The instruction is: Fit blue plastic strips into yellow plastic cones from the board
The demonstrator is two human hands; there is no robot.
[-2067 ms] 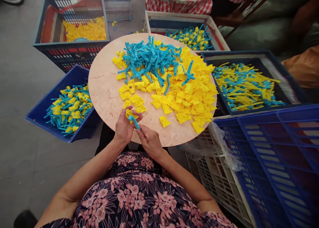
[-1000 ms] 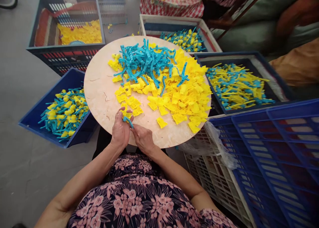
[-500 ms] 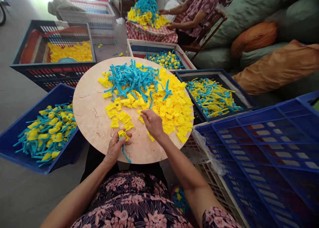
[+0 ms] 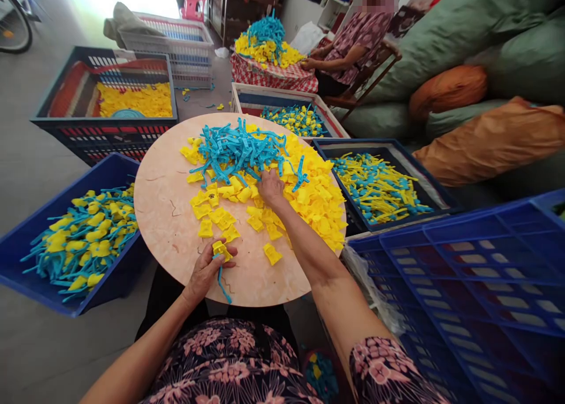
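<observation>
My left hand [image 4: 209, 268] is closed around a small yellow plastic piece [image 4: 221, 251] above the near edge of the round table [image 4: 161, 239]. A thin blue strip [image 4: 224, 285] hangs from below that piece. My right hand [image 4: 271, 187] reaches to the lower right edge of a heap of blue strips [image 4: 238, 151]; its fingers are bent together, and what they pinch is hidden. A wide pile of yellow pieces [image 4: 315, 186] spreads over the table's right side. Several loose yellow pieces [image 4: 221, 217] lie between my hands.
A blue crate [image 4: 83, 292] of joined yellow-and-blue pieces stands at left; a dark crate [image 4: 441, 201] of similar pieces is at right. Blue crates [image 4: 463, 262] stand near my right arm. Another person [image 4: 359, 50] sits at a heaped table [image 4: 273, 80] behind. Sacks [image 4: 498, 139] fill the right.
My right hand has moved forward to the blue heap, and the blue strip seen beyond its fingers is now out of sight. My left hand keeps its yellow piece. The view has tilted up slightly.
</observation>
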